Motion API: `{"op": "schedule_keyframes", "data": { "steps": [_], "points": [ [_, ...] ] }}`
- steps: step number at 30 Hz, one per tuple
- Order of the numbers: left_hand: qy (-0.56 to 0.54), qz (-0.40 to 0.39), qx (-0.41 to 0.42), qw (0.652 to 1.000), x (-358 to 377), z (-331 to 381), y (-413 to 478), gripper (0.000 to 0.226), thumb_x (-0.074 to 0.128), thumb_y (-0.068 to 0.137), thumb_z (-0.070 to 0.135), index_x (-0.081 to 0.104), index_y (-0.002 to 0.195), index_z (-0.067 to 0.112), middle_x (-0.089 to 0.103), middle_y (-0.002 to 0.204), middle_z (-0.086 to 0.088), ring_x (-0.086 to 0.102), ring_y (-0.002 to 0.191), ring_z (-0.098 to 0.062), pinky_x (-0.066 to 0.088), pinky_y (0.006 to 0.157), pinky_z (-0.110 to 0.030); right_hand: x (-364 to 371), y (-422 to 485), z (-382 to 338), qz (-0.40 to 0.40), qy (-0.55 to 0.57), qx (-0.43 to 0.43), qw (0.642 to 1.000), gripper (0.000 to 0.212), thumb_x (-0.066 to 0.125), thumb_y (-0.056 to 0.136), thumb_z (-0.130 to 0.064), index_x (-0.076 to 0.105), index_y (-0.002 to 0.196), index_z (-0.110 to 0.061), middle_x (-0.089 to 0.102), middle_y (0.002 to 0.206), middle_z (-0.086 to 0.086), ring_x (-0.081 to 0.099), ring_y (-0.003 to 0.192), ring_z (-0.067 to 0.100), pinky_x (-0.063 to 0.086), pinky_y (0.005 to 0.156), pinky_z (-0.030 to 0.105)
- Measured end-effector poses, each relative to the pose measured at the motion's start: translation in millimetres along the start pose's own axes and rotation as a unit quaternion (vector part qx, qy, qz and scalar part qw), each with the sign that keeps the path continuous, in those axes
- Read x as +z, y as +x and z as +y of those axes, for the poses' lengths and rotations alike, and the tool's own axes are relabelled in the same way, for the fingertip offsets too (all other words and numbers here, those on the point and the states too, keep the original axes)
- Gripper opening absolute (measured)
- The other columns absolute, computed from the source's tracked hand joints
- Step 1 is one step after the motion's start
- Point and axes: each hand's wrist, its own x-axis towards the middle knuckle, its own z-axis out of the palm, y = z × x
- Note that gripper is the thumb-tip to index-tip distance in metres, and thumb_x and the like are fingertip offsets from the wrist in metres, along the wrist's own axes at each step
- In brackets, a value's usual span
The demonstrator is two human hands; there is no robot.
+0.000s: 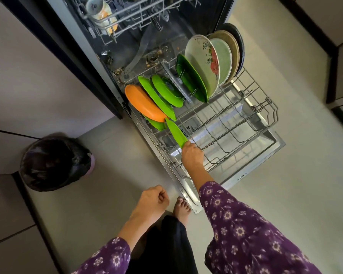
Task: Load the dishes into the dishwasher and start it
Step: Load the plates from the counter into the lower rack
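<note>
The dishwasher stands open with its lower wire rack pulled out over the door. My right hand grips the near edge of a bright green plate, held on edge at the rack's left front. Behind it stand an orange plate and several green plates. A dark green plate and a floral plate lean with other large plates at the rack's back right. My left hand hangs over the floor, fingers loosely curled, holding nothing.
A cup lies in the upper rack. A bin with a black liner stands on the floor to the left. The door's edge lies beside my bare foot. Cabinet fronts flank both sides.
</note>
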Motion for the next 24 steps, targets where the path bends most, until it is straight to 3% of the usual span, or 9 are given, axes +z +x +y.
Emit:
{"op": "schedule_keyframes", "data": {
  "steps": [11,15,20,24],
  "points": [
    [0.001,-0.001,-0.007,1.0,-1.8,-13.0,-2.3,0.009,0.055,0.088,0.009,0.063,0.083,0.012,0.058,0.076,0.007,0.051,0.058,-0.001,0.042,0.057,-0.007,22.4,10.9,-1.0,-0.031,0.018,0.023,0.999,0.041,0.055,0.091,-0.02,0.038,0.122,0.001,0.058,0.104,0.013,0.061,0.085,0.024,0.041,0.055,0.032],
    [-0.009,-0.008,-0.015,1.0,0.7,-17.5,-4.1,0.013,0.056,0.087,0.007,0.059,0.077,0.016,0.057,0.07,0.009,0.051,0.052,0.002,0.04,0.054,-0.008,19.0,20.7,-7.6,-0.051,0.02,0.038,0.998,0.043,0.056,0.089,-0.012,0.037,0.125,0.002,0.057,0.11,0.016,0.061,0.093,0.025,0.051,0.07,0.033],
    [-0.014,-0.009,-0.012,1.0,2.8,-20.9,-3.5,0.014,0.057,0.088,0.009,0.06,0.078,0.017,0.058,0.074,0.008,0.053,0.056,0.001,0.041,0.056,-0.009,21.4,18.4,-14.4,-0.055,0.004,0.047,0.997,0.044,0.058,0.088,-0.012,0.038,0.125,0.002,0.055,0.102,0.014,0.05,0.074,0.02,0.051,0.069,0.032],
    [-0.015,-0.012,-0.013,1.0,2.4,-22.3,-3.7,0.011,0.057,0.088,0.009,0.061,0.08,0.015,0.059,0.076,0.006,0.053,0.059,-0.003,0.042,0.056,-0.01,19.0,16.7,-14.2,-0.062,-0.001,0.043,0.997,0.043,0.056,0.088,-0.013,0.037,0.125,0.001,0.055,0.102,0.013,0.047,0.073,0.02,0.046,0.064,0.031]
  ]
}}
